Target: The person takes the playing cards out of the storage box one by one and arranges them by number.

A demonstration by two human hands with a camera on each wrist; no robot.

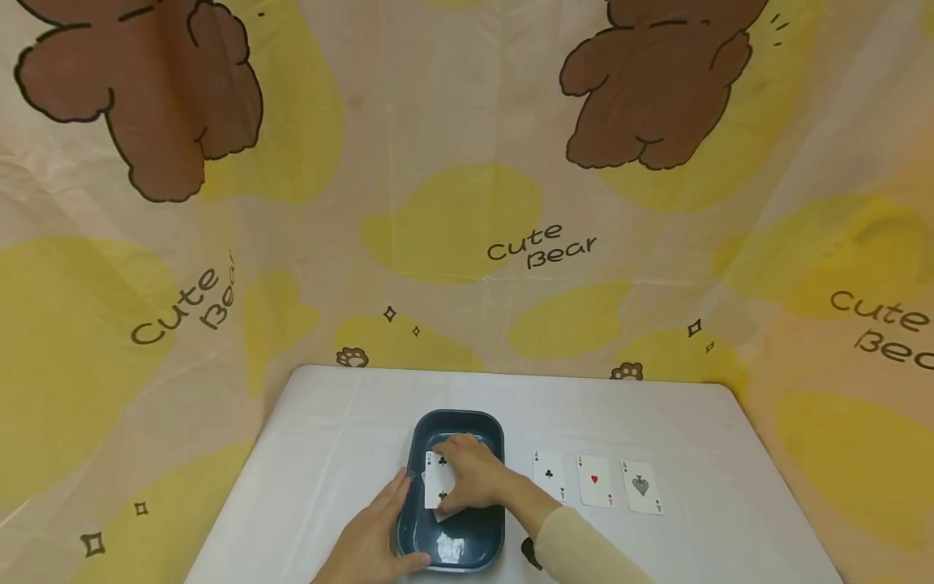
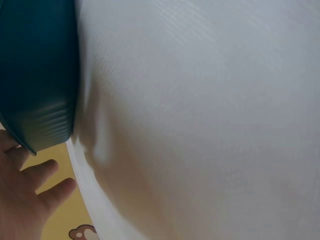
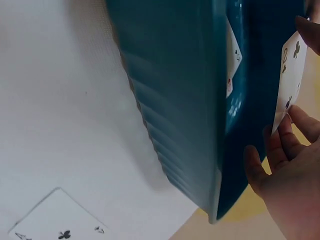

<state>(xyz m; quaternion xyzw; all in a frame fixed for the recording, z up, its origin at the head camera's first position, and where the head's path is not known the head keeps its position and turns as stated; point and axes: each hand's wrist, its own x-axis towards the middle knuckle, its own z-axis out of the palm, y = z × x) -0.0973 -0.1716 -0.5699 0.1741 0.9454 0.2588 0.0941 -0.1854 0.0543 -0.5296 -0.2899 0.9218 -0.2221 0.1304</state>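
The two of clubs (image 1: 436,478), pinched over the tray (image 1: 481,542) by the right hand (image 1: 474,473), should be light, springy and slick, best gripped by opposite edges, while the left hand (image 1: 372,523) touches the tray's rim, fingers extended.

A cream sleeve (image 1: 584,549) ends partway down the right forearm (image 1: 535,500); left hand (image 1: 374,529) and right hand (image 1: 471,473) are bare. From here, the black piece (image 1: 530,553) beside the sleeve may be worn.

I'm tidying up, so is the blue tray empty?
Not empty: the right wrist view shows at least one card lying inside the tray, besides the two of clubs the right hand holds.
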